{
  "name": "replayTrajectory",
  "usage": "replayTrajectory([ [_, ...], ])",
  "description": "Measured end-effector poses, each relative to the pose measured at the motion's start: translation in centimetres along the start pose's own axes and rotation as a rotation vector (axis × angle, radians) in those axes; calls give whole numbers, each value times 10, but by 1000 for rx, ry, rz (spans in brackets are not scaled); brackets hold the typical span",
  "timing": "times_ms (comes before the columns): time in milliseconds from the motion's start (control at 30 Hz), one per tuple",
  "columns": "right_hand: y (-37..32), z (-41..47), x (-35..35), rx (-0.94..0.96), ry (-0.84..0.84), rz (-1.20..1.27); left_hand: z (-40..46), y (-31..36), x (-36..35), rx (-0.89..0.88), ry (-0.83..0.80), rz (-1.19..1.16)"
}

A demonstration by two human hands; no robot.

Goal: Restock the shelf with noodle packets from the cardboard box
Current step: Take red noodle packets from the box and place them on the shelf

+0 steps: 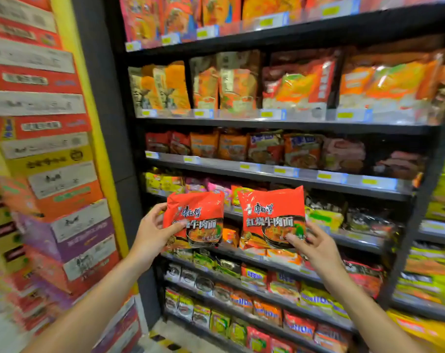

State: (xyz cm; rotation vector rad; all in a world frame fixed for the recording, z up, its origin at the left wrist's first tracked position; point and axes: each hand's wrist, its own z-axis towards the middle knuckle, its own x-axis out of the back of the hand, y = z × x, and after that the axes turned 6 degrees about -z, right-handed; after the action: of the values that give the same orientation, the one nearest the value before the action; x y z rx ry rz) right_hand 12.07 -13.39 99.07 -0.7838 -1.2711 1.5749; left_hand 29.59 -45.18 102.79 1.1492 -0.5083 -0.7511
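Your two bare forearms reach up from the bottom of the view toward the shelf, and each of your hands holds one red noodle packet upright in front of the stocked rows. Your left hand [153, 231] pinches the left noodle packet [194, 217] at its lower left edge, thumb laid across the printed front and the fingers curled round behind. Your right hand [315, 247] grips the right noodle packet [272, 216] at its lower right corner, thumb on the front near the bowl picture, fingers behind it. The two packets are side by side, nearly touching, their faces turned toward you, level with the shelf board [280, 174] that carries yellow price tags along its lip. Behind them the dark shelf unit [292, 123] is filled tier upon tier with packets in orange, red, yellow and green, standing in rows behind clear front strips. To your left, just beside the unit's dark upright, a tall stack of printed cartons [45, 149] in red, white, yellow, orange and purple rises along a yellow wall strip [89, 98]. You cannot tell which carton the packets came from.
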Motion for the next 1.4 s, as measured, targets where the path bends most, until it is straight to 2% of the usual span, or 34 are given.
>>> replayTrajectory([
  [167, -16, 28, -76, 87, -74, -37, 32, -1, 74, -42, 30, 29],
  [400, -24, 76, -194, 120, -58, -15, 103, -11, 169, -98, 6, 23],
  [567, -20, 107, -252, 124, -13, -5, 162, -28, 210, -112, 7, 23],
  [767, -11, 165, -290, 116, 27, -22, 241, -61, 217, -108, -2, 5],
  [933, 0, 246, -314, 118, 27, -34, 325, -86, 208, -90, 11, 5],
  [1200, 8, 366, -346, 145, -41, -43, 458, -114, 194, -59, 38, 26],
  [1400, 21, 419, -372, 118, 13, -19, 545, -135, 189, -86, -5, 73],
])
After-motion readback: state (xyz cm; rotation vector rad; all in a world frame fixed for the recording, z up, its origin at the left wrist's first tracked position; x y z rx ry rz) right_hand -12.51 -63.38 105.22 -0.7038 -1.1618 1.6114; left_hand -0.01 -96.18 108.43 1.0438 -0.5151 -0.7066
